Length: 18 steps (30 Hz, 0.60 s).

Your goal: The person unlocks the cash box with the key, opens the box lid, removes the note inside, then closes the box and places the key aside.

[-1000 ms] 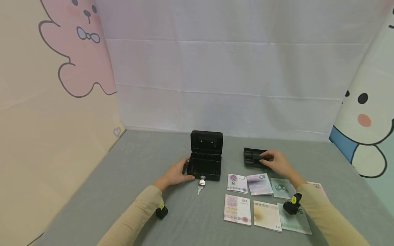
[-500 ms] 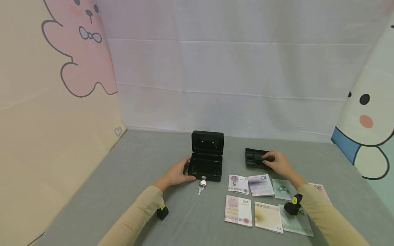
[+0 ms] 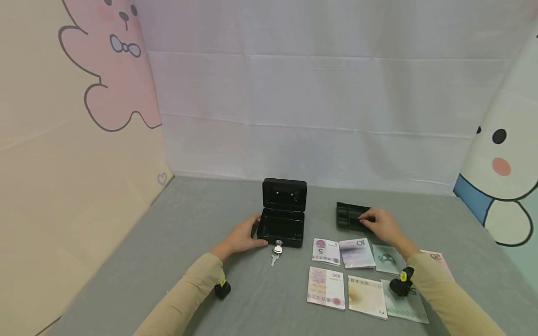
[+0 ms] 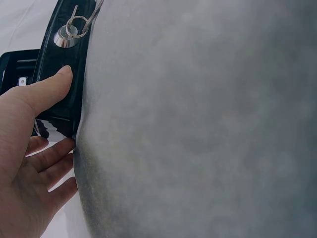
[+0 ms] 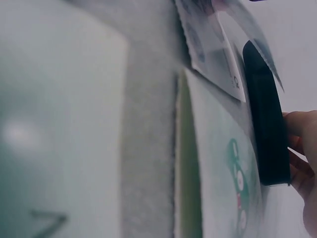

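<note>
A small black metal cash box [image 3: 280, 226] stands with its lid raised, its lock and hanging keys [image 3: 275, 254] at the front. My left hand [image 3: 242, 236] holds the box's front left corner; in the left wrist view the thumb [image 4: 52, 89] presses the front face and the fingers reach along the side. To the right lies a black plastic coin tray [image 3: 347, 217] with compartments. My right hand [image 3: 385, 227] is over the tray's right part, thumb and fingertips pinching inside it; in the right wrist view the tray's wall [image 5: 270, 119] partly hides those fingers.
In front of the tray lie two rows of banknotes, among them a purple 5 note [image 3: 325, 252], a 10 note [image 3: 356, 253], a red 100 note [image 3: 326, 288] and a yellowish note [image 3: 367, 297]. The right forearm [image 3: 449, 298] passes over the rightmost notes. A white cloth wall [image 3: 311, 116] stands behind.
The whole scene shifts slightly right in the head view. Both hands stay at the box and the tray, with little visible movement.
</note>
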Each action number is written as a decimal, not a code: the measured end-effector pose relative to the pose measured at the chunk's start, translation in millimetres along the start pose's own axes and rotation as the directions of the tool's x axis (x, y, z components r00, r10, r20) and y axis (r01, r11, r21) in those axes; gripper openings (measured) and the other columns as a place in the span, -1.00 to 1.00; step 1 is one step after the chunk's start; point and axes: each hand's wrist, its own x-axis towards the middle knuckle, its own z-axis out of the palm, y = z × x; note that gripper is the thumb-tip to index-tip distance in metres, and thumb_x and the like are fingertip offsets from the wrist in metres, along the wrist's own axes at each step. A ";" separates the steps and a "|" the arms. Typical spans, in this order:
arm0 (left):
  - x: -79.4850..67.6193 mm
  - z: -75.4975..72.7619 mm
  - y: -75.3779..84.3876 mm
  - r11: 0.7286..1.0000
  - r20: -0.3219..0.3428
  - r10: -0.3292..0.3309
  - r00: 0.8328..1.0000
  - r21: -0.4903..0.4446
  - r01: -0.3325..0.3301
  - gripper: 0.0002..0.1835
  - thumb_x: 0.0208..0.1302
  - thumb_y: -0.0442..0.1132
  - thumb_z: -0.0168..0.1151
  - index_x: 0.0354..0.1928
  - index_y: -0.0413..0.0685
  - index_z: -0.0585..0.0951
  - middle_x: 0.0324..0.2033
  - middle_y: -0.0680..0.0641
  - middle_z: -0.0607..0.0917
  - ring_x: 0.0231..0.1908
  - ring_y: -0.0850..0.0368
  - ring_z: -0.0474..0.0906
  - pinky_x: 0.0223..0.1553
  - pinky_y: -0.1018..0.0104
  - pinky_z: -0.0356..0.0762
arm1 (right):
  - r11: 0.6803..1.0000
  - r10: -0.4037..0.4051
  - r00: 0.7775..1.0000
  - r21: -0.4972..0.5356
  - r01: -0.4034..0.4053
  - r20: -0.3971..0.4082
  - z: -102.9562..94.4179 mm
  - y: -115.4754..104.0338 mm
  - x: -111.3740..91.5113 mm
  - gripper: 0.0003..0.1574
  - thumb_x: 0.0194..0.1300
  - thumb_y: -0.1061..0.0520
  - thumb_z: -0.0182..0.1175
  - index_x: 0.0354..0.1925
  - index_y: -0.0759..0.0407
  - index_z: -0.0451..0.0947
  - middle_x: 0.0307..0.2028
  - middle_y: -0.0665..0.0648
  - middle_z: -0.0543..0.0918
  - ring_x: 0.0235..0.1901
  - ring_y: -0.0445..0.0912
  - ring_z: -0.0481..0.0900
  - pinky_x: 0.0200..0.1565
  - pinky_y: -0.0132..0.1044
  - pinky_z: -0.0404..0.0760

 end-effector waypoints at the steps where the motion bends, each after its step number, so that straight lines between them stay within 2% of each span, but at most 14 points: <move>1: 0.0 -0.1 0.0 1.000 0.001 -0.001 1.000 0.000 0.001 -0.13 -0.09 -0.09 0.43 0.25 -0.24 0.25 -0.10 -0.16 0.55 -0.06 -0.01 0.46 0.00 0.07 0.37 | 1.000 -0.002 1.000 -0.001 0.002 -0.006 -0.1 -0.6 -0.2 -0.90 0.08 0.39 0.20 -0.37 0.36 0.63 -0.39 0.23 0.61 -0.32 0.16 0.53 -0.24 0.06 0.47; 9: 0.1 -1.2 0.8 1.000 0.009 0.003 1.000 0.004 -0.003 -0.14 -0.08 -0.09 0.42 0.25 -0.27 0.25 -0.10 -0.17 0.55 -0.07 -0.02 0.46 -0.01 0.06 0.38 | 1.000 0.005 0.999 -0.024 -0.005 -0.035 0.5 -4.6 -3.0 -0.89 0.08 0.37 0.21 -0.35 0.36 0.64 -0.38 0.23 0.62 -0.31 0.16 0.54 -0.23 0.06 0.46; 18: 0.4 -2.2 1.4 1.000 0.019 -0.006 1.000 -0.015 0.006 -0.15 -0.07 -0.10 0.42 0.25 -0.25 0.25 -0.09 -0.16 0.54 -0.07 -0.01 0.45 -0.02 0.07 0.38 | 1.000 -0.028 0.997 0.002 0.028 -0.066 -4.8 -12.1 -0.4 -0.90 0.05 0.41 0.22 -0.37 0.36 0.63 -0.39 0.23 0.63 -0.32 0.14 0.54 -0.25 0.04 0.47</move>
